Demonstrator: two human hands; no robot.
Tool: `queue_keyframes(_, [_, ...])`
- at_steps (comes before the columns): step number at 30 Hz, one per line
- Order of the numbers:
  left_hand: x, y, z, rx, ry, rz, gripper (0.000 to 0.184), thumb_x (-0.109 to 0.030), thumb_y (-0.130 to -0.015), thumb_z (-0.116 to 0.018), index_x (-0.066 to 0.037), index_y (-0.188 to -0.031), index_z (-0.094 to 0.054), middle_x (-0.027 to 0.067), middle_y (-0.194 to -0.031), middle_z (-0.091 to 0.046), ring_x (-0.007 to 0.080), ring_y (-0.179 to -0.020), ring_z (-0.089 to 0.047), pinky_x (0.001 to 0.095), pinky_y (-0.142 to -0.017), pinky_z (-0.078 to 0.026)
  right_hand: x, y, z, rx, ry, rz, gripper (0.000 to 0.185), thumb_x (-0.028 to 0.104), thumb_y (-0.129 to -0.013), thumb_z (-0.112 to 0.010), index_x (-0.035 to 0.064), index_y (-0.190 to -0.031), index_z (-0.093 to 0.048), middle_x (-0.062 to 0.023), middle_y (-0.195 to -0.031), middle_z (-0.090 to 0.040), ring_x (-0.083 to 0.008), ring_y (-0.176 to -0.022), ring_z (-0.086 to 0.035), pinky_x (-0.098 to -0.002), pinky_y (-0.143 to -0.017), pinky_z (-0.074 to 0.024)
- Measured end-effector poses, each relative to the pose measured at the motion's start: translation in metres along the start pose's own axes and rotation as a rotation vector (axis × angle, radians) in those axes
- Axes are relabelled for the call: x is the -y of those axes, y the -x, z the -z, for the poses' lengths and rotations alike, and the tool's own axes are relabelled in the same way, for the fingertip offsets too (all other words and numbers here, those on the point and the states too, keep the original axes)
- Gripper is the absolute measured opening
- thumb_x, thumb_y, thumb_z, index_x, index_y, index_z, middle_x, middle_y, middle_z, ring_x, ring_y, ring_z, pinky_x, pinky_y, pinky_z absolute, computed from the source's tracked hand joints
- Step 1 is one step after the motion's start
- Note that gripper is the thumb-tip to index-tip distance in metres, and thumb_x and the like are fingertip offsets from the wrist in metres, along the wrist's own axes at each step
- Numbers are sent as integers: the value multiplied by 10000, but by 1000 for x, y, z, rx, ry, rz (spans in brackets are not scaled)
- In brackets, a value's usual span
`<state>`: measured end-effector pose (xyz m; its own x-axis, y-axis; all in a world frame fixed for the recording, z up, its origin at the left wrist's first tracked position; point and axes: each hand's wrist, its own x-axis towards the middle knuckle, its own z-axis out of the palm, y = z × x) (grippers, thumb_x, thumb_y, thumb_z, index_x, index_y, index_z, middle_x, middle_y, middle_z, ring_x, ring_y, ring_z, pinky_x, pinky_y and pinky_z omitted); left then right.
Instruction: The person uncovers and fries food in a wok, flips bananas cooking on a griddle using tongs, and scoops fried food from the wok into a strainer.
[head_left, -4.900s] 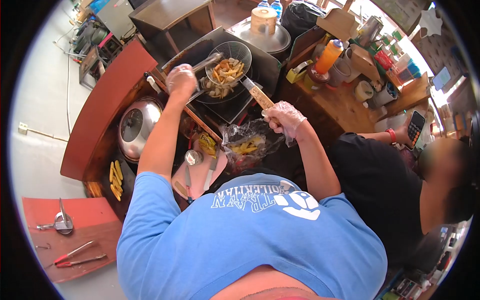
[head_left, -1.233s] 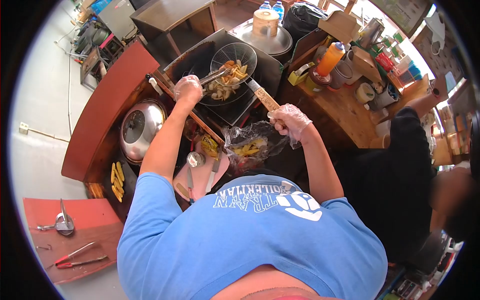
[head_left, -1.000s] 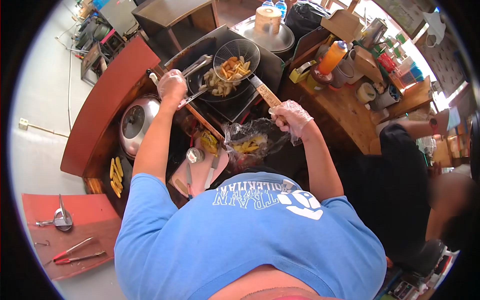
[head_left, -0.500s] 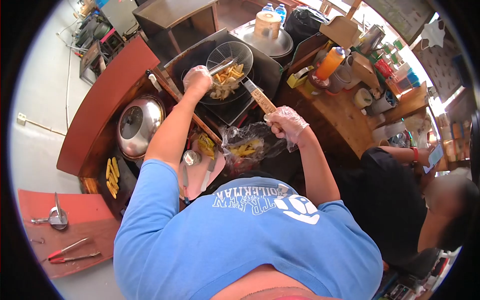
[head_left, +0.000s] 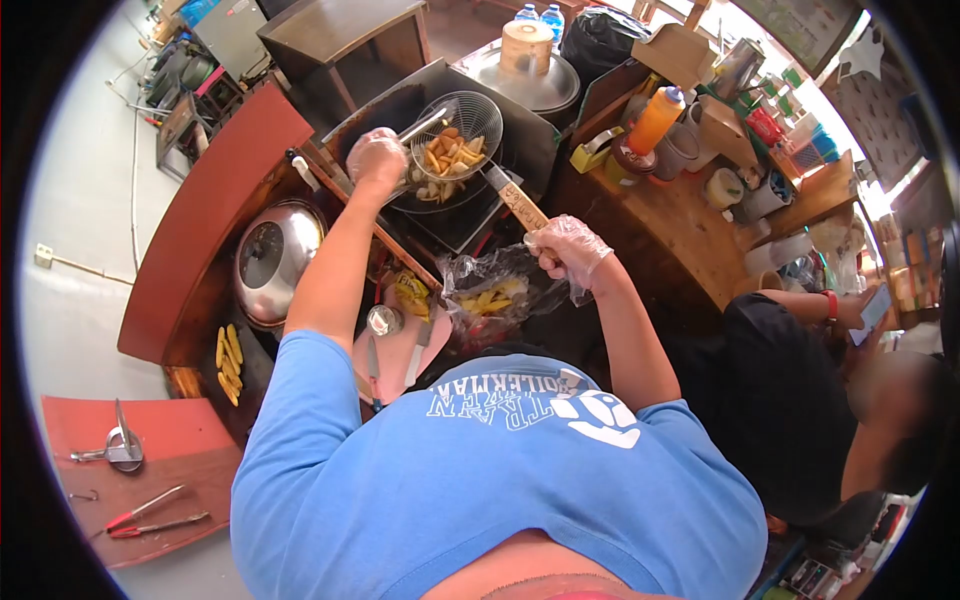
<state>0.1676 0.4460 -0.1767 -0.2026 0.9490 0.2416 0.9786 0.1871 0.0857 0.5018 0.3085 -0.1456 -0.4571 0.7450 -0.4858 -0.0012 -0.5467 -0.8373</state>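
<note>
My right hand [head_left: 570,250], in a clear plastic glove, is wrapped round the wooden handle [head_left: 520,205] of a wire strainer [head_left: 474,108]. Golden fried pieces [head_left: 456,153] lie in the strainer's mesh, over a wok [head_left: 482,193] on the stove. Paler pieces [head_left: 433,189] show below, at the near rim. Also gloved, my left hand [head_left: 378,157] grips metal tongs [head_left: 428,122], whose far end reaches over the strainer. Close to my body, an open plastic bag [head_left: 490,300] holds yellow strips.
A steel lid [head_left: 278,255] stands on the left, near yellow strips [head_left: 229,360] on a dark surface. Knives lie on a pink board [head_left: 400,350]. Red-handled tongs [head_left: 150,520] rest on a red shelf. A sauce bottle [head_left: 656,120] stands right; a person in black [head_left: 760,400] holds a phone.
My left hand has drawn back to the left with the tongs, whose end is now higher over the strainer. My right hand has barely moved; the view has shifted slightly.
</note>
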Motion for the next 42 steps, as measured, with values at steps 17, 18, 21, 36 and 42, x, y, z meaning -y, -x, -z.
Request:
queue_keyframes(17, [-19, 23, -15, 186, 5, 18, 199, -173, -824, -598, -116, -962, -729, 132, -1017, -712, 282, -975, -689, 379, -819, -559, 7, -4, -6, 2, 17, -20, 219, 109, -844, -639, 35, -673, -524, -6, -578, -463, -94, -470, -427, -252, -409, -288])
queue_keyframes(18, [-20, 22, -13, 186, 4, 32, 194, -148, -816, -606, -128, -962, -732, 132, -1015, -713, 281, -981, -689, 371, -825, -559, 7, -4, -6, 2, 20, -26, 220, 110, -843, -639, 34, -671, -525, -6, -575, -460, -95, -469, -427, -254, -409, -286])
queue_keyframes(21, [-11, 16, -22, 79, -37, -28, 213, -227, -836, -571, -76, -874, -716, 142, -948, -714, 308, -927, -685, 400, -802, -549, 3, -7, -4, 0, 15, -27, 214, 107, -842, -636, 30, -673, -530, -8, -574, -462, -96, -468, -428, -255, -407, -288])
queue_keyframes(36, [-34, 14, 28, 280, -60, 45, 221, -144, -823, -580, -76, -964, -736, 147, -1024, -704, 319, -977, -682, 404, -816, -556, 3, -5, -7, 11, 33, -12, 226, 106, -853, -612, 34, -660, -517, -9, -578, -463, -95, -475, -426, -254, -406, -294])
queue_keyframes(42, [-44, 14, 41, 305, -58, 66, 236, -137, -821, -557, -54, -953, -733, 168, -999, -699, 331, -949, -686, 413, -801, -557, 3, -2, -7, 13, 33, -2, 231, 110, -856, -610, 40, -659, -511, -4, -578, -454, -91, -475, -421, -252, -405, -287])
